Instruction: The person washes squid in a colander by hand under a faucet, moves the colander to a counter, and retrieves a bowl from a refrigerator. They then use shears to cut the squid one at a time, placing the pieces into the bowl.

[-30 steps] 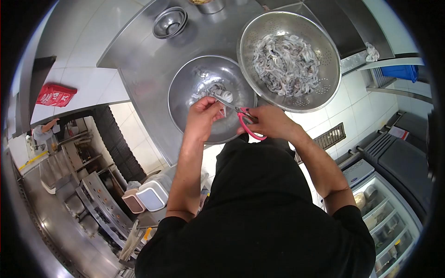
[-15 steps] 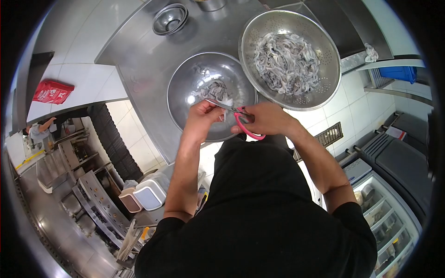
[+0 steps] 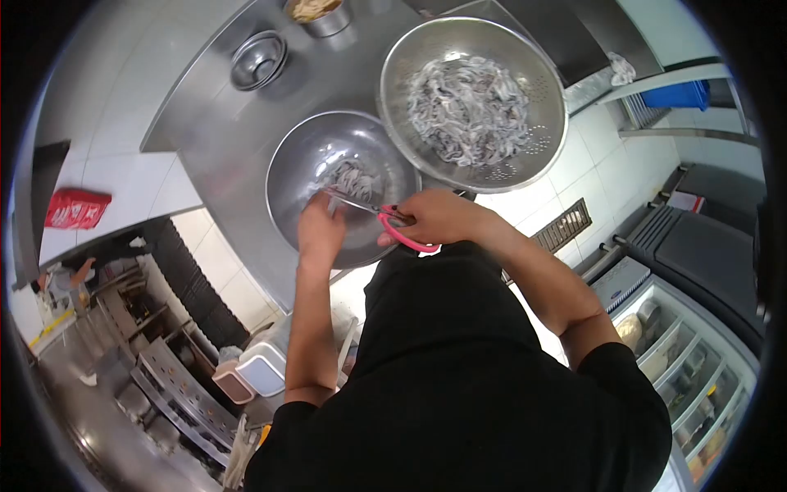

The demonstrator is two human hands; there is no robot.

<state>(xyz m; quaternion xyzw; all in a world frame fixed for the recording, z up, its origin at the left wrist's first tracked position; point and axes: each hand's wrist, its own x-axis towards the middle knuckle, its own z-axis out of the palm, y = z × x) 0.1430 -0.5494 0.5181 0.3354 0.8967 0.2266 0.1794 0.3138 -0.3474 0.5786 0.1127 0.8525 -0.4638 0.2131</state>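
My right hand (image 3: 438, 215) holds pink-handled scissors (image 3: 407, 238) over the near side of a steel bowl (image 3: 295, 148). The blades point left toward my left hand (image 3: 321, 228), whose fingers are bent together near the tips. What those fingers pinch, if anything, is too small to make out. Grey-white strips of what looks like seafood (image 3: 351, 179) lie in the bowl. Right behind it, a large perforated steel colander (image 3: 537, 107) holds a big heap of similar strips (image 3: 469, 111).
Small nested steel bowls (image 3: 259, 61) and a steel container (image 3: 328, 22) with yellowish contents stand at the back of the steel counter (image 3: 217, 156). A red packet (image 3: 75, 208) is at far left. A glass-topped freezer (image 3: 697, 369) stands at right. Another person (image 3: 65, 283) is at far left.
The camera view has shifted, moving counter items leftward in view. My left hand has drawn slightly away from the scissor handles, and the blades show more clearly between my hands.
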